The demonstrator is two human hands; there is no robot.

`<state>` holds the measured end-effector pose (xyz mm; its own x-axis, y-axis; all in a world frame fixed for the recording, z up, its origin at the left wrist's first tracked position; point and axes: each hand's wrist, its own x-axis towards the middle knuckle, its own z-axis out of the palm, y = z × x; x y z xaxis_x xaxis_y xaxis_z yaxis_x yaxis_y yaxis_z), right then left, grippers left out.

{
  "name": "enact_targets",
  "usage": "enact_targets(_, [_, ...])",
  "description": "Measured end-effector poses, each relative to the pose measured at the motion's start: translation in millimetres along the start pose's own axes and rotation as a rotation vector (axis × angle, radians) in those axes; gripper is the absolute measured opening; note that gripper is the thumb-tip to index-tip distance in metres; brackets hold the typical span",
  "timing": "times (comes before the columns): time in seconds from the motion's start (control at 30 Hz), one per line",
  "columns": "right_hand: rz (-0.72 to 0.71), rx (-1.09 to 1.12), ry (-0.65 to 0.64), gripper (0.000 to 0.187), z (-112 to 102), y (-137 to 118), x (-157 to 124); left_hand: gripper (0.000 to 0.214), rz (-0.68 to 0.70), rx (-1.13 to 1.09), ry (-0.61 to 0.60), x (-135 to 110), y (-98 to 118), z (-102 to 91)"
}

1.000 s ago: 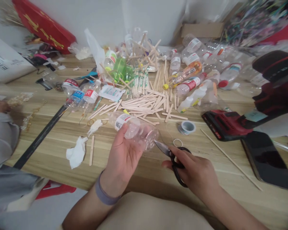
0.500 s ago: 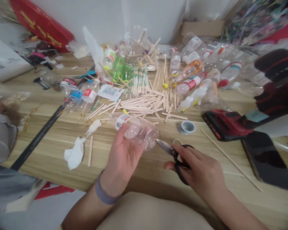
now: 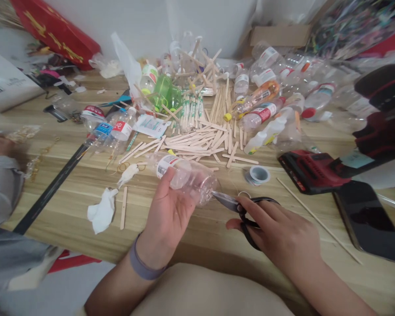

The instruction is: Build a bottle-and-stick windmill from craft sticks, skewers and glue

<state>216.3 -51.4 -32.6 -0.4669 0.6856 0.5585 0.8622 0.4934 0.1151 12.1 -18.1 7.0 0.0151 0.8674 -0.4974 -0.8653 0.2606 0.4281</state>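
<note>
A clear plastic bottle (image 3: 188, 175) with a white and red label lies on its side in my left hand (image 3: 169, 210), thumb across its near side and fingers beneath. Its base faces right. My right hand (image 3: 279, 232) is closed round the black handles of a pair of scissors (image 3: 228, 201). The blade tips meet the bottle's base; whether they pierce the plastic I cannot tell. Just beyond both hands lies a heap of wooden craft sticks (image 3: 197, 142). A small roll of wire or thread (image 3: 259, 174) sits past the scissors.
At the right stand a red and black power drill (image 3: 312, 171) and a dark phone (image 3: 370, 215). A thin wooden skewer (image 3: 316, 217) lies nearby. Several empty bottles (image 3: 263, 109) crowd the back. Crumpled tissue (image 3: 102, 211) is at left, near another person's sleeve (image 3: 1, 188).
The scissor tips have moved slightly left and now touch the bottle's base. My right hand has turned a little, and the handles have shifted. My left hand's hold looks the same.
</note>
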Motion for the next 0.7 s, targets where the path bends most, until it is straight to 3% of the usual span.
enact_targets(0.4, [-0.121,-0.061,0.017,0.039,-3.2,9.9,4.8,0.019,-0.047,0.006,-0.011,-2.1,-0.2,3.0])
enact_targets(0.7, [-0.107,0.034,0.048,0.039,1.5,5.2,4.8,0.021,-0.057,0.003,0.005,-3.7,0.1,6.4])
